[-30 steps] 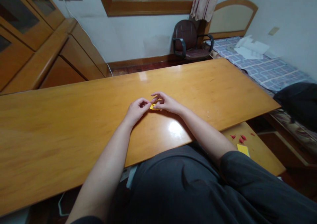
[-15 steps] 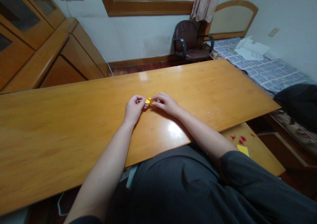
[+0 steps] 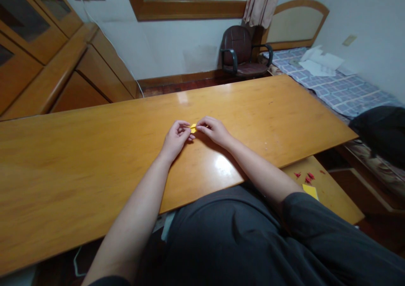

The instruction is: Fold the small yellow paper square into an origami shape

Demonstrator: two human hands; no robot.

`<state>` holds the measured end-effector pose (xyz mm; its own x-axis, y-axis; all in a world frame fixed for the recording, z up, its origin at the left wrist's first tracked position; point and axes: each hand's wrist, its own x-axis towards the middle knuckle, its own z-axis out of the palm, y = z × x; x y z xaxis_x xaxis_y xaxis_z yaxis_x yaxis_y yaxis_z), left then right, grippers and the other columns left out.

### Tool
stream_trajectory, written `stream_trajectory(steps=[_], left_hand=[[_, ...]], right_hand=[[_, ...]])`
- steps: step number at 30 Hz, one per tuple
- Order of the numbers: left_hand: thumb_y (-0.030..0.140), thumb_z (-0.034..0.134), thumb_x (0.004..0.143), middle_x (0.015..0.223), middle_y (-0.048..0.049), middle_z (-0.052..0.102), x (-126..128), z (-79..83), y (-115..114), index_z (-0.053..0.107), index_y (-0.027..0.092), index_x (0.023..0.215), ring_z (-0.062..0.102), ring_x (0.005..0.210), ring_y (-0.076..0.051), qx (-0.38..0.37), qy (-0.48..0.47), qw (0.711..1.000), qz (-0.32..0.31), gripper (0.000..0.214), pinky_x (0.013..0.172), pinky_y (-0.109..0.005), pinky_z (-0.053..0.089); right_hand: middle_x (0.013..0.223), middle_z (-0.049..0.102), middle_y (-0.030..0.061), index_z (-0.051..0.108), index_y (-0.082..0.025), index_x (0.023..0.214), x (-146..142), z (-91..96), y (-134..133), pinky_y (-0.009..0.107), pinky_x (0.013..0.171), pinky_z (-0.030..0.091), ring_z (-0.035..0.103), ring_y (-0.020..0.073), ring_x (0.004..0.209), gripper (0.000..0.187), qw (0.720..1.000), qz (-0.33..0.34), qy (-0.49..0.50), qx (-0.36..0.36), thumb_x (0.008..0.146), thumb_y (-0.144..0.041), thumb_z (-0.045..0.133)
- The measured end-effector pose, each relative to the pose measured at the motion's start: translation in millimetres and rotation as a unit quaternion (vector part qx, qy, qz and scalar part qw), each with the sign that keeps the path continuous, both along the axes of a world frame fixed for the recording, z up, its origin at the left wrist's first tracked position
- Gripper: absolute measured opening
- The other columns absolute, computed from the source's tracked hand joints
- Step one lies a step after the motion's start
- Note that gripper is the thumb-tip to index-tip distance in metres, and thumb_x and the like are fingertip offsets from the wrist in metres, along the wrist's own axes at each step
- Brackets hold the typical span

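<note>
Paper (image 3: 193, 128), yellow and creased small, lies between the two hands over the middle of the bench (image 3: 95, 159); whether it touches the wood I cannot tell. The left hand (image 3: 175, 139) has thumb and fingers (image 3: 189, 133) drawn together on its left end, with nothing wider than the paper between them, and a lower finger curls beneath. The right hand (image 3: 217, 133) pinches the right end with its tips nearly meeting. Held at both ends, so slight a thing is probably steadier, and its middle shows between the tips. A fist would likely crumple it, which may be why only the tips bear on it.

Both arms (image 3: 144, 189) reach forward in a V, which seems to bring the paper in line with the body and in plain sight. The bare wood around it gives the wrists room.

Lower, by the right elbow, a board (image 3: 337, 203) bears a yellow sheet (image 3: 310, 192) and a few red bits (image 3: 309, 179), too small to make out well. Set there, they are presumably handy for the right side yet out of the hands' way.
</note>
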<state>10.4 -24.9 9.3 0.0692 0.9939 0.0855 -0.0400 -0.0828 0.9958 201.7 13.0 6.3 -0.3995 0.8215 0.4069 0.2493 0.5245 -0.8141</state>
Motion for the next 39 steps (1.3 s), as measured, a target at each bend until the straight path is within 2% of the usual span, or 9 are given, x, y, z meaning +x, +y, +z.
stream_trajectory(steps=[5, 9, 14, 16, 18, 21, 30, 35, 39], left_hand=[[0.031, 0.067, 0.084, 0.086, 0.0027, 0.062, 1.5, -2.6, -1.1, 0.052, 0.021, 0.099, 0.068, 0.061, -0.010, 0.035, 0.011, 0.999, -0.012, 0.023, 0.055, -0.023, 0.056], [0.031, 0.063, 0.087, 0.077, 0.0037, 0.063, -0.4, -8.0, 0.8, 0.053, 0.021, 0.098, 0.068, 0.061, -0.011, 0.040, 0.024, 0.999, -0.018, 0.018, 0.055, -0.023, 0.056], [0.034, 0.059, 0.090, 0.080, -0.0002, 0.066, -3.6, -6.4, -0.2, 0.061, 0.020, 0.094, 0.069, 0.065, -0.013, 0.072, 0.121, 0.990, -0.014, 0.015, 0.063, -0.026, 0.057], [0.033, 0.061, 0.089, 0.086, -0.0022, 0.067, -4.7, -2.2, -1.5, 0.064, 0.019, 0.094, 0.068, 0.068, -0.013, 0.122, 0.184, 0.975, -0.005, 0.015, 0.066, -0.027, 0.057], [0.030, 0.069, 0.084, 0.089, -0.0026, 0.067, -5.6, 2.2, -2.3, 0.067, 0.020, 0.093, 0.066, 0.074, -0.014, 0.202, 0.266, 0.942, 0.014, 0.014, 0.070, -0.027, 0.055], [0.029, 0.068, 0.086, 0.086, -0.0024, 0.066, -7.0, 6.2, -2.6, 0.069, 0.020, 0.091, 0.063, 0.076, -0.014, 0.270, 0.320, 0.907, 0.032, 0.010, 0.070, -0.026, 0.052], [0.025, 0.064, 0.091, 0.086, -0.0040, 0.069, -9.4, 6.3, -1.7, 0.069, 0.019, 0.086, 0.064, 0.082, -0.015, 0.319, 0.339, 0.883, 0.053, 0.009, 0.076, -0.028, 0.053], [0.024, 0.063, 0.092, 0.094, -0.0045, 0.069, -11.9, 6.5, -0.8, 0.069, 0.020, 0.092, 0.065, 0.089, -0.016, 0.345, 0.359, 0.866, 0.046, 0.007, 0.081, -0.030, 0.054], [0.024, 0.063, 0.092, 0.101, -0.0048, 0.067, -12.9, 7.3, -2.5, 0.070, 0.022, 0.097, 0.065, 0.094, -0.016, 0.348, 0.355, 0.866, 0.050, 0.008, 0.082, -0.030, 0.056]], right_hand=[[0.091, 0.067, 0.0033, 0.070, -0.018, 0.091, 1.6, 0.5, 2.1, 0.029, 0.080, 0.047, 0.059, 0.0155, 0.083, 0.012, 1.000, 0.022, -0.009, 0.000, 0.090, -0.029, 0.065], [0.094, 0.065, 0.0035, 0.071, -0.019, 0.088, 1.9, -0.1, 2.4, 0.030, 0.083, 0.048, 0.060, 0.0161, 0.088, 0.009, 0.998, 0.049, -0.021, 0.021, 0.087, -0.027, 0.069], [0.093, 0.066, 0.0040, 0.069, -0.018, 0.089, 2.7, 0.0, 2.9, 0.030, 0.083, 0.048, 0.061, 0.0163, 0.090, 0.008, 0.998, 0.039, -0.030, 0.032, 0.089, -0.026, 0.067], [0.094, 0.066, 0.0043, 0.069, -0.018, 0.089, 3.6, 1.2, 2.8, 0.030, 0.082, 0.048, 0.060, 0.0163, 0.090, 0.007, 0.998, 0.039, -0.031, 0.038, 0.090, -0.025, 0.066], [0.094, 0.066, 0.0046, 0.068, -0.018, 0.088, 4.4, 2.6, 2.5, 0.030, 0.083, 0.048, 0.060, 0.0166, 0.090, 0.007, 0.998, 0.039, -0.030, 0.044, 0.090, -0.024, 0.065], [0.095, 0.066, 0.0048, 0.066, -0.018, 0.088, 4.5, 4.2, 1.5, 0.031, 0.084, 0.048, 0.060, 0.0170, 0.090, 0.008, 0.997, 0.038, -0.030, 0.052, 0.091, -0.025, 0.063], [0.091, 0.064, 0.0047, 0.062, -0.018, 0.088, 1.0, 3.8, -1.2, 0.030, 0.082, 0.047, 0.058, 0.0167, 0.087, 0.014, 0.996, 0.021, -0.028, 0.076, 0.095, -0.029, 0.058], [0.095, 0.063, 0.0065, 0.062, -0.019, 0.089, 1.8, 4.3, 0.3, 0.032, 0.084, 0.049, 0.059, 0.0179, 0.090, 0.014, 0.994, 0.029, -0.028, 0.105, 0.096, -0.030, 0.057], [0.100, 0.063, 0.0083, 0.064, -0.019, 0.090, 2.1, 5.7, -0.6, 0.034, 0.088, 0.051, 0.060, 0.0194, 0.097, 0.018, 0.992, 0.028, -0.015, 0.125, 0.097, -0.034, 0.058]])
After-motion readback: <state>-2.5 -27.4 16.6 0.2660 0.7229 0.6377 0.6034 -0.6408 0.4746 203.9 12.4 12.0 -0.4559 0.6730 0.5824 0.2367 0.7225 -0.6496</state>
